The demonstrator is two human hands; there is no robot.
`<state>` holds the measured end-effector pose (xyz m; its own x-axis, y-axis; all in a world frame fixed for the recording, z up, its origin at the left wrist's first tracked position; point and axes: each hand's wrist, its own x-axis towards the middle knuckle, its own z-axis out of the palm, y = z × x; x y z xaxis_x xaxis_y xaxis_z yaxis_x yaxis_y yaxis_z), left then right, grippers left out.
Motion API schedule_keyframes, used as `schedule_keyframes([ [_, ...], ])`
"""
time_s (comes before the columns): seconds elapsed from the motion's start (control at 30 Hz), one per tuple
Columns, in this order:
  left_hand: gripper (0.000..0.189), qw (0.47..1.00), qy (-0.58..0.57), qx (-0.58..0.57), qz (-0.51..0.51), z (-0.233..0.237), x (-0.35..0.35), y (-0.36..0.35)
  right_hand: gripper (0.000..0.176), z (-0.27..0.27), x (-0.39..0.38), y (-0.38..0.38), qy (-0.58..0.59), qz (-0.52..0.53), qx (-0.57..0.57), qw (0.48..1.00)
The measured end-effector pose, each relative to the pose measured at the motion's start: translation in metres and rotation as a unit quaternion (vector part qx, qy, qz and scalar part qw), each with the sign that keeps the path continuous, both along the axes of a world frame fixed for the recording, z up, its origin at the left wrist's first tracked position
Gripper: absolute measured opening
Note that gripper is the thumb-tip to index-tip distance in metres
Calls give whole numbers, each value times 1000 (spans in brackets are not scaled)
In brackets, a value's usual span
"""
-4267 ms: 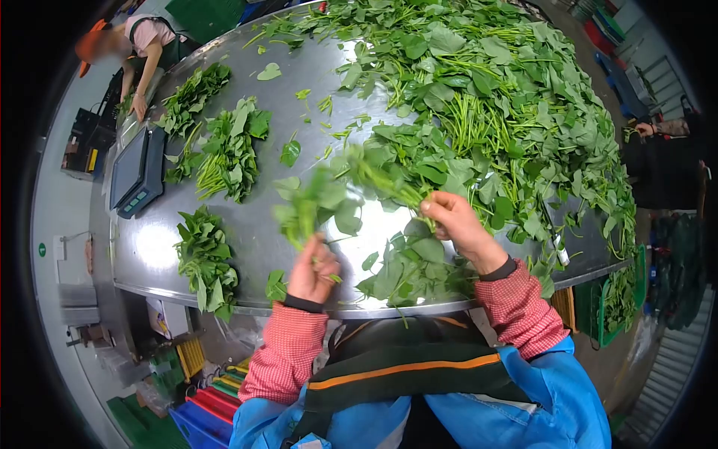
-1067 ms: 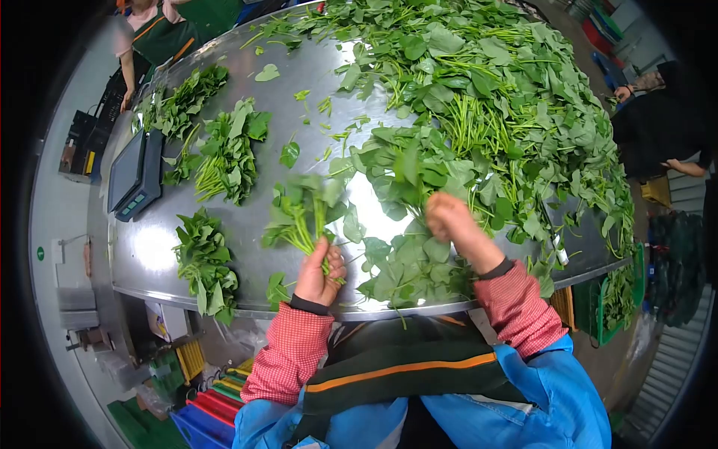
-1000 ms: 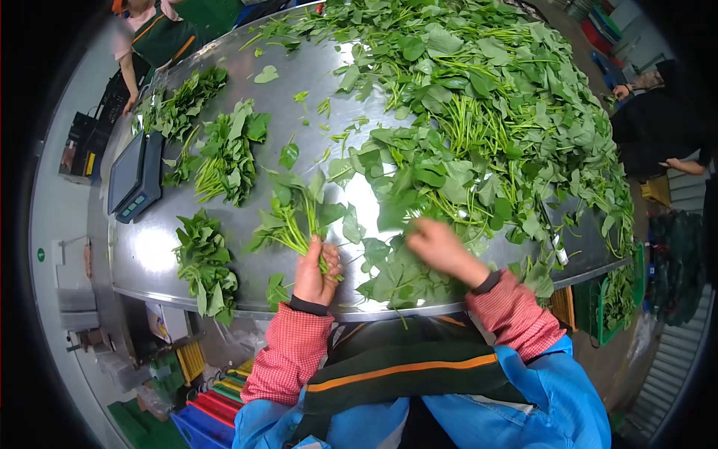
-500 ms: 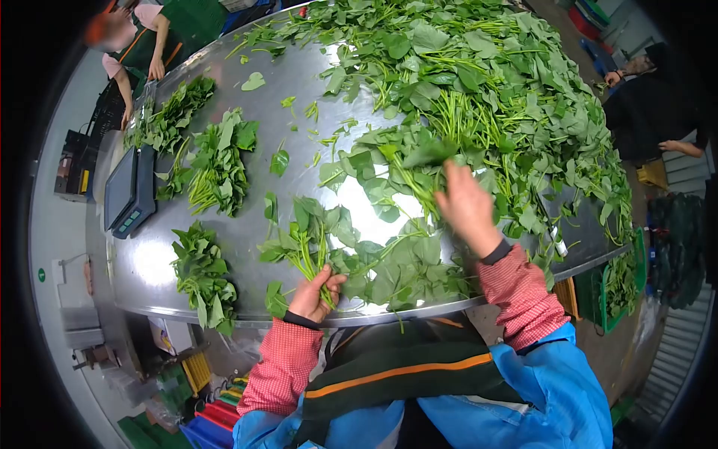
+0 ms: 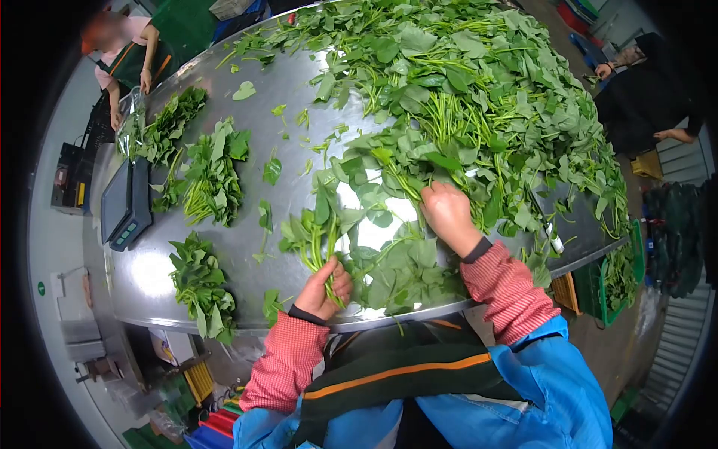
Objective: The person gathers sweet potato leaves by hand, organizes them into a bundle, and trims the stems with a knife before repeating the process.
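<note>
My left hand (image 5: 326, 288) is closed round the stems of a small bunch of leafy greens (image 5: 314, 238), held upright near the table's front edge. My right hand (image 5: 446, 213) is at the near side of the big heap of leafy greens (image 5: 464, 112), its fingers bent together on some stems; what sits between the fingertips is partly hidden. Loose leaves (image 5: 404, 273) lie flat on the metal between and in front of my hands.
Bundles of greens (image 5: 213, 176) and another bundle (image 5: 200, 288) lie to the left on the metal table (image 5: 280, 187). A digital scale (image 5: 126, 202) stands at the left edge. One person (image 5: 127, 52) is at the far left, another (image 5: 647, 97) at the right. A green crate (image 5: 598, 295) holds greens.
My right hand has come down and slightly left, its fingers drawn in at the stems. My left hand has shifted a little right with its bunch.
</note>
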<state>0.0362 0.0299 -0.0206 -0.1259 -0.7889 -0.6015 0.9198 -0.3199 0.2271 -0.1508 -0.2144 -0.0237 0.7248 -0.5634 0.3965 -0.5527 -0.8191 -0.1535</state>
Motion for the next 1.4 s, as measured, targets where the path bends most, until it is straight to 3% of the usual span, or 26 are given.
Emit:
schedule_keyframes([
  [0.03, 26, 998, -50, -12, 36, 12, -1, -7, 14, 4, 1, -5, -22, 15, 19, 999],
  [0.07, 25, 993, -91, -19, 70, 21, -3, -13, 14, 20, 1, -6, -100, 4, 215, 971],
  [0.1, 25, 986, -130, -25, 100, 29, -5, -22, 14, 40, -1, -7, -173, -9, 402, 899],
  [0.13, 24, 977, -169, -31, 129, 33, -6, -27, 15, 51, -3, -7, -238, -24, 571, 786],
  [0.17, 15, 973, -164, -43, 157, 31, -7, -31, 15, 51, -8, -3, -217, -31, 540, 813],
  [0.2, 14, 969, -187, -28, 161, 34, -12, -37, 16, 50, -9, 10, -157, -32, 387, 908],
  [0.27, 18, 958, -232, 3, 168, 46, -28, -53, 14, 41, -2, 38, -155, 31, 179, 971],
  [0.3, 25, 958, -231, -8, 171, 38, -32, -57, 15, 41, 2, 51, -136, 52, 160, 976],
  [0.47, 17, 961, -243, 14, 134, 17, -55, -63, 22, 38, 16, 92, -84, 140, 81, 983],
  [0.6, 13, 944, -255, 67, 196, 18, -51, -57, 19, 37, 3, 95, 7, 151, 142, 978],
  [0.63, 13, 935, -268, 67, 222, 23, -43, -57, 21, 36, 0, 97, 48, 160, 204, 965],
  [0.7, 14, 915, -302, 54, 262, 26, -16, -53, 28, 34, -9, 108, 129, 175, 323, 921],
  [0.77, 13, 914, -304, 14, 268, 28, 17, -47, 30, 32, -20, 114, 99, 271, 392, 874],
  [0.8, 12, 912, -292, 56, 284, 31, 18, -45, 31, 32, -24, 115, 83, 317, 424, 844],
  [0.87, 10, 915, -269, 91, 287, 34, 15, -41, 26, 29, -15, 91, 30, 227, 398, 889],
  [0.93, 11, 944, -264, 10, 197, -3, 21, -24, 21, 10, -1, 56, 9, 104, 334, 937],
  [0.97, 14, 951, -242, 55, 185, -3, 13, -26, 19, -2, -2, 52, 27, 72, 258, 963],
  [1.0, 14, 969, -204, -19, 136, -24, 12, -17, 17, -15, -1, 39, 40, 37, 169, 984],
  [1.03, 13, 973, -155, 53, 163, -26, 2, -21, 15, -24, 3, 16, 50, -4, 67, 997],
  [1.1, 8, 982, -111, 84, 126, -34, -7, -24, 17, -49, 4, 5, 115, -50, -12, 992],
  [1.13, 17, 991, -74, 31, 107, -46, -5, -21, 17, -49, 3, 0, 78, -41, 0, 996],
  [1.2, 20, 989, -50, 74, 116, -14, -9, -30, 20, -38, 5, -5, 68, -49, 125, 989],
  [1.3, 16, 987, 25, 105, 119, -14, -3, -29, 20, -8, 6, -14, 18, -66, 279, 958],
  [1.37, 16, 994, 40, 49, 87, -24, 2, -21, 14, -1, 5, -19, -69, -15, 392, 917],
  [1.4, 17, 996, 48, 24, 71, -28, 4, -18, 13, 3, 1, -19, -153, 6, 532, 833],
])
